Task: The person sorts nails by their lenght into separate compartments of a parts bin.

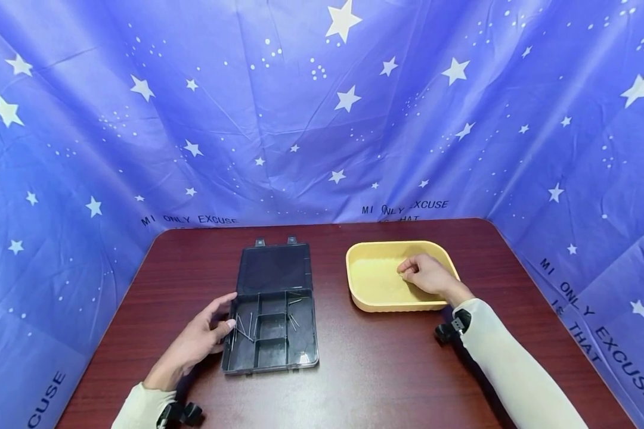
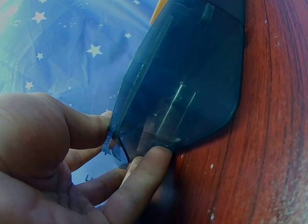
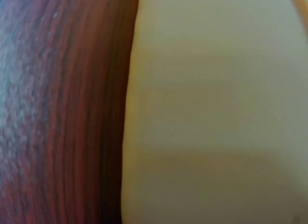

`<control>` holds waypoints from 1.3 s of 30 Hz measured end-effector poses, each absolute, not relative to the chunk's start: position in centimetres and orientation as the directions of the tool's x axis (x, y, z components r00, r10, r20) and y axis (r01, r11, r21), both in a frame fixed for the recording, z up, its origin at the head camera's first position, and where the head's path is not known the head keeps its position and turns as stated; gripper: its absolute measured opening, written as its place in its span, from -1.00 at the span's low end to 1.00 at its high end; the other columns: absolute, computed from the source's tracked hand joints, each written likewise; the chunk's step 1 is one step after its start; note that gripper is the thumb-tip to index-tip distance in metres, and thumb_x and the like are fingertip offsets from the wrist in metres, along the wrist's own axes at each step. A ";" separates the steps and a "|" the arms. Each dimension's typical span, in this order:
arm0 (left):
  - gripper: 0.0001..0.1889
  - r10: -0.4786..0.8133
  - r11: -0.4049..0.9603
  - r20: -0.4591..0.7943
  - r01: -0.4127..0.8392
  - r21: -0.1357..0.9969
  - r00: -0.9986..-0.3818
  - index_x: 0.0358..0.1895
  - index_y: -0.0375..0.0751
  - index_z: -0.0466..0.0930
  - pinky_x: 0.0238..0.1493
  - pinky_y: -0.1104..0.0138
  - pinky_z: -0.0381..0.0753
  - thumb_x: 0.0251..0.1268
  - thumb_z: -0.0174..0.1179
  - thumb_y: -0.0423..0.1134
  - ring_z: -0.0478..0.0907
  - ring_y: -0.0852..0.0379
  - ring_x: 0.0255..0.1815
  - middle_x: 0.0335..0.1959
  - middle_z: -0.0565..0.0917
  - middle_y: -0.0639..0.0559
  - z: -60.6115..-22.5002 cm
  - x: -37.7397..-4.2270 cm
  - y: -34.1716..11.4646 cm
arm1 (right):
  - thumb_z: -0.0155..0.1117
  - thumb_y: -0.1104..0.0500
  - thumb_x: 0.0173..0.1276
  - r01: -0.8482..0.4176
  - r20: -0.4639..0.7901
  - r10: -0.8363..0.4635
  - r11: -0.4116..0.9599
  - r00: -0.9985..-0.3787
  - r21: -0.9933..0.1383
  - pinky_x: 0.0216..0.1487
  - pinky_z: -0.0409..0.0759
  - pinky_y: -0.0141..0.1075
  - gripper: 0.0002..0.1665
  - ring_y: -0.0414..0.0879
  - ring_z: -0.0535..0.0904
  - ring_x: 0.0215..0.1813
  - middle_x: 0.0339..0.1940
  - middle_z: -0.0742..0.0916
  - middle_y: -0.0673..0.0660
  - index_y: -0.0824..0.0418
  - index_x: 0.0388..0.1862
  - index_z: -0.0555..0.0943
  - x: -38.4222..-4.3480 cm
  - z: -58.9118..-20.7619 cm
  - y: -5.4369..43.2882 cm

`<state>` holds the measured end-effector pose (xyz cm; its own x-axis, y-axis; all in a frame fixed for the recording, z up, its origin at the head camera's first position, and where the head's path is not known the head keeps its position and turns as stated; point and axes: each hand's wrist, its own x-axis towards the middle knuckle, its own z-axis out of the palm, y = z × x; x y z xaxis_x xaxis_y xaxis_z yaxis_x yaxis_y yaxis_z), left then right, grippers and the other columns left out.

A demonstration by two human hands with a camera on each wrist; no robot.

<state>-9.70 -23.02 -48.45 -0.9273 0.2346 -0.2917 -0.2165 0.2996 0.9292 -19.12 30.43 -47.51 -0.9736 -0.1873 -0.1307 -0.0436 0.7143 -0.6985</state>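
Observation:
A dark plastic compartment box [image 1: 272, 328] lies with its lid [image 1: 275, 268] folded back on the table. Thin metal nails [image 1: 245, 328] lie in its left compartment, and more nails [image 1: 294, 322] are in the right-hand ones. My left hand [image 1: 195, 339] grips the box's left edge, thumb over the rim; the left wrist view shows its fingers against the see-through side wall. Inside the yellow tray [image 1: 367, 277], my right hand [image 1: 429, 275] has thumb and fingers pinched together around a tiny pale piece, too small to identify. The right wrist view shows only the tray wall and tabletop.
The dark red wooden table [image 1: 349, 357] carries the box at left and the tray at right, with a gap between them. Blue star-printed cloth [image 1: 300, 119] hangs behind and along both sides. A black wrist camera [image 1: 451, 329] sits near the tray's front right corner.

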 end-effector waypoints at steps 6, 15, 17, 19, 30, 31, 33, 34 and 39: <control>-0.35 0.212 0.309 -0.295 -0.222 0.925 -0.932 0.65 0.03 0.20 0.06 -0.19 0.72 0.62 0.09 -0.43 0.60 -0.09 0.13 0.45 0.35 -0.38 -48.5 -9.9 -23.1 | 0.26 0.36 0.48 -0.010 -0.142 -0.170 0.675 -0.975 -0.738 -0.24 0.54 -0.37 -0.80 -0.09 0.55 -0.21 -0.23 0.73 0.16 0.42 -0.02 0.73 -19.4 -47.2 30.5; -0.34 0.212 0.320 -0.290 -0.214 0.923 -0.933 0.65 0.01 0.19 0.06 -0.22 0.72 0.61 0.11 -0.43 0.59 -0.12 0.17 0.46 0.33 -0.39 -48.5 -9.7 -23.2 | 0.23 0.42 0.46 0.055 -0.127 -0.107 0.510 -0.986 -0.858 -0.39 0.65 -0.27 -0.66 -0.06 0.59 -0.34 -0.14 0.70 0.32 0.53 0.16 0.62 -19.5 -46.1 30.2; -0.35 0.210 0.317 -0.292 -0.218 0.923 -0.933 0.65 0.02 0.18 0.07 -0.22 0.71 0.62 0.11 -0.42 0.59 -0.12 0.16 0.46 0.32 -0.38 -48.5 -9.8 -23.3 | 0.23 0.40 0.49 0.056 -0.116 -0.098 0.472 -0.988 -0.880 -0.42 0.65 -0.23 -0.64 -0.07 0.57 -0.41 -0.15 0.68 0.31 0.53 0.20 0.59 -19.5 -45.7 30.1; -0.35 0.201 0.314 -0.295 -0.224 0.923 -0.934 0.65 0.04 0.20 0.07 -0.21 0.72 0.62 0.11 -0.42 0.59 -0.10 0.14 0.46 0.33 -0.36 -48.5 -9.9 -23.3 | 0.24 0.36 0.52 0.061 -0.111 -0.086 0.446 -0.990 -0.893 -0.41 0.66 -0.21 -0.64 -0.09 0.58 -0.42 -0.15 0.69 0.29 0.51 0.22 0.58 -19.6 -45.2 30.0; -0.35 0.207 0.318 -0.298 -0.224 0.921 -0.932 0.65 0.02 0.20 0.04 -0.18 0.73 0.61 0.13 -0.40 0.58 -0.09 0.14 0.48 0.31 -0.35 -48.4 -9.9 -23.2 | 0.33 0.24 0.55 -0.023 -0.007 -0.093 0.318 -0.996 -0.948 -0.21 0.71 -0.30 -0.63 -0.25 0.70 -0.22 -0.27 0.80 -0.13 0.39 0.23 0.62 -19.0 -41.7 27.1; -0.34 0.209 0.316 -0.297 -0.223 0.922 -0.932 0.65 0.02 0.20 0.05 -0.18 0.73 0.61 0.13 -0.40 0.58 -0.10 0.16 0.48 0.30 -0.35 -48.4 -10.0 -23.1 | 0.34 0.24 0.54 -0.030 0.002 -0.093 0.301 -0.996 -0.953 -0.22 0.70 -0.31 -0.67 -0.26 0.70 -0.23 -0.29 0.79 -0.16 0.35 0.20 0.64 -18.9 -41.4 26.8; -0.34 0.220 0.312 -0.291 -0.216 0.925 -0.931 0.66 0.00 0.18 0.05 -0.18 0.73 0.61 0.14 -0.39 0.57 -0.11 0.19 0.49 0.30 -0.36 -48.4 -10.0 -23.1 | 0.35 0.25 0.53 -0.047 0.024 -0.091 0.264 -0.996 -0.963 -0.23 0.69 -0.32 -0.74 -0.26 0.70 -0.24 -0.31 0.79 -0.18 0.25 0.14 0.68 -18.7 -40.7 26.2; -0.34 0.220 0.308 -0.292 -0.218 0.926 -0.931 0.66 0.01 0.19 0.05 -0.18 0.73 0.61 0.14 -0.39 0.57 -0.12 0.19 0.49 0.30 -0.36 -48.4 -10.1 -23.1 | 0.36 0.26 0.53 -0.055 0.034 -0.090 0.241 -0.995 -0.969 -0.24 0.69 -0.33 -0.78 -0.26 0.70 -0.24 -0.31 0.79 -0.17 0.21 0.11 0.69 -18.6 -40.4 25.9; -0.34 0.225 0.307 -0.294 -0.218 0.926 -0.929 0.66 -0.01 0.17 0.04 -0.18 0.73 0.61 0.14 -0.40 0.57 -0.10 0.17 0.49 0.31 -0.37 -48.4 -10.2 -23.1 | 0.37 0.28 0.51 -0.109 0.098 -0.088 0.138 -0.991 -0.984 -0.30 0.67 -0.34 -0.80 -0.24 0.73 -0.28 -0.30 0.80 -0.09 0.03 0.01 0.74 -18.0 -38.5 24.7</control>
